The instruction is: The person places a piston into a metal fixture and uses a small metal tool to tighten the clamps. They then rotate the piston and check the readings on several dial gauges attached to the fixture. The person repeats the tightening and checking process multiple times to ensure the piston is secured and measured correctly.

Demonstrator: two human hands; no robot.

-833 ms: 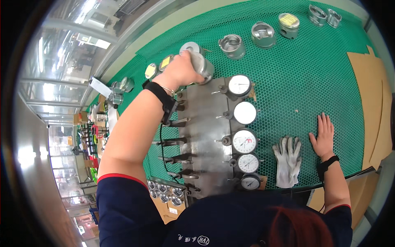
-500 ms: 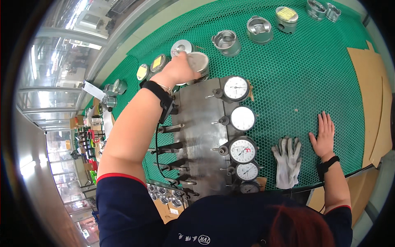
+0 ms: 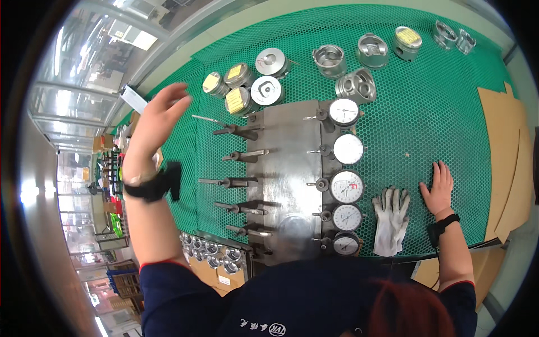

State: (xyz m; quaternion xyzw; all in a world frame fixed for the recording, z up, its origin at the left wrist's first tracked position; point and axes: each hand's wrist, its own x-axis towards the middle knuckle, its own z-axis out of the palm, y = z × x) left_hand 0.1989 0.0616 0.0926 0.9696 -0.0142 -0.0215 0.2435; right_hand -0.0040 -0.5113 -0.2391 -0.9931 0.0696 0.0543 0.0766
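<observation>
My left hand [image 3: 160, 121] is raised at the left of the green mat, its fingers stretched out and slightly blurred, holding nothing that I can see. It is nearest to a group of metal pistons; a piston with a yellow note [image 3: 213, 83] stands at the group's left. A bare piston [image 3: 356, 87] lies on its side behind the top dial gauge [image 3: 343, 112]. My right hand [image 3: 439, 191] rests flat on the mat, fingers spread, beside a pair of white work gloves [image 3: 391, 222]. Between my arms stands a steel gauging fixture [image 3: 289, 151] with several dial gauges.
Several metal arms [image 3: 238, 130] stick out from the fixture's left side. More pistons, including an upright one [image 3: 372, 50], stand along the far edge. Brown cardboard sheets [image 3: 491, 163] lie at the right. A box of shiny round parts [image 3: 213, 255] sits at the lower left.
My left hand has let go of a piston and moved left, away from the group. A piston now lies behind the top gauge. The view has shifted slightly; my right hand stays put.
</observation>
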